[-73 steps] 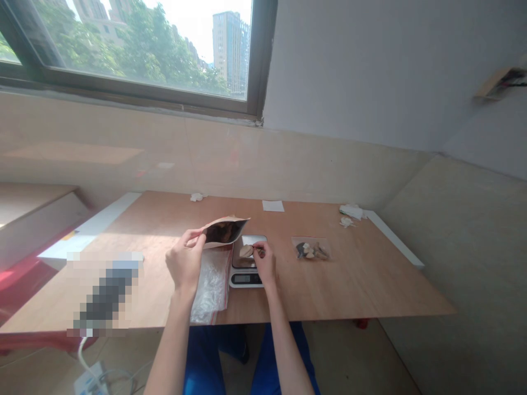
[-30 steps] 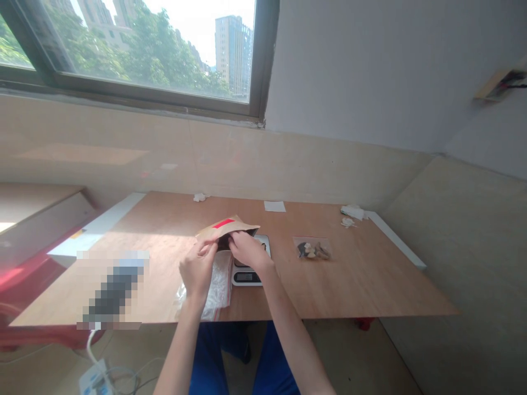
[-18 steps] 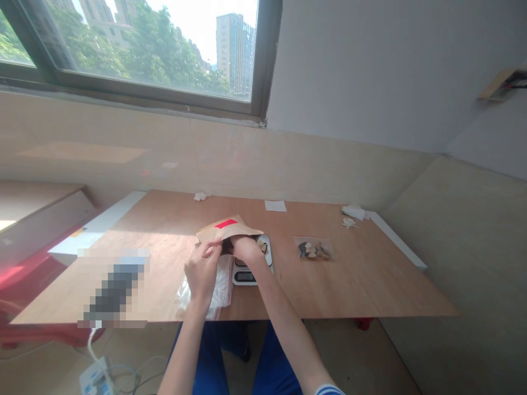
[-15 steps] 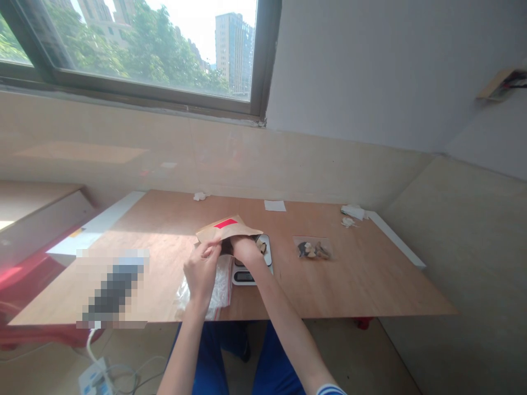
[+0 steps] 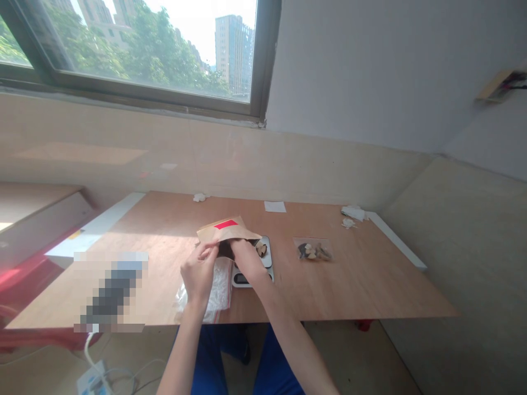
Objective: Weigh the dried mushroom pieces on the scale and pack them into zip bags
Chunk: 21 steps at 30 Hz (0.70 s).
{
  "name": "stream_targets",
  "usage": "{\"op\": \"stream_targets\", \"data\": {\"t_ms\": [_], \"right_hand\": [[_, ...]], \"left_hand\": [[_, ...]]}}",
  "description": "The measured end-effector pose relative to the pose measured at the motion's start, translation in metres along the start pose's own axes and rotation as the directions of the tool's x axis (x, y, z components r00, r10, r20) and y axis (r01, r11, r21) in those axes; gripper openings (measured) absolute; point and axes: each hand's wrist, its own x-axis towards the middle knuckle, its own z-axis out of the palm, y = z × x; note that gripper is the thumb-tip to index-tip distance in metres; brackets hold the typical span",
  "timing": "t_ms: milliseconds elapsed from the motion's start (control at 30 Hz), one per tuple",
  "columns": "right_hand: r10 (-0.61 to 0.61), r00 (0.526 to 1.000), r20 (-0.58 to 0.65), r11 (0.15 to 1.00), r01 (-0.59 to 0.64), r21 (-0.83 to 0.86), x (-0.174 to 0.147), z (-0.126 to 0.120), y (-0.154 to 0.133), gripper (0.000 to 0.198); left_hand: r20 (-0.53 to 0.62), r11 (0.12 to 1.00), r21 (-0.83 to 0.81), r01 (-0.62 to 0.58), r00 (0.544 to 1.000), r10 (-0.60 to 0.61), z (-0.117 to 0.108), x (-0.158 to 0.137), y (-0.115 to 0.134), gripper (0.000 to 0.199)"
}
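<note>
Left hand: fingers pinch kraft pouch mouth, held above scale
Right hand: reaching into pouch; finger spread hidden, cannot tell
Progress: few pieces on scale; filled clear bag aside on surface; weighing unfinished

I cannot see my right hand's fingertips: they are inside the mouth of the brown paper pouch, so whether they grip anything is not determinable. My right wrist covers most of the scale; its display is not readable. The contents of the clear bag are too small to identify. A pixelated block masks an item on the table. Both my forearms are cut off by the lower edge.
</note>
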Motion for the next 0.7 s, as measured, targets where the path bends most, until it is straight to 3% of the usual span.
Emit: {"op": "stream_targets", "data": {"t_ms": [167, 367, 600, 700], "right_hand": [[-0.043, 0.998, -0.051, 0.998, 0.04, -0.053, -0.022, -0.009, -0.004, 0.029], [-0.048, 0.973, -0.227, 0.97, 0.1, 0.22, -0.043, -0.021, 0.003, 0.026], [0.03, 0.953, -0.302, 0.829, 0.145, 0.54, -0.062, -0.039, 0.024, 0.018], [0.127, 0.951, -0.282, 0.718, 0.108, 0.687, -0.07, -0.039, 0.039, 0.015]], "left_hand": [[-0.005, 1.0, -0.002, -0.003, 1.0, 0.003, -0.001, 0.002, -0.001, 0.019], [0.013, 1.0, 0.003, 0.01, 1.0, -0.01, -0.003, 0.003, 0.0, 0.017], [0.015, 1.0, 0.016, 0.025, 1.0, -0.025, -0.003, 0.006, 0.001, 0.02], [-0.001, 0.999, 0.04, 0.031, 1.0, -0.031, -0.003, 0.009, 0.001, 0.019]]}}
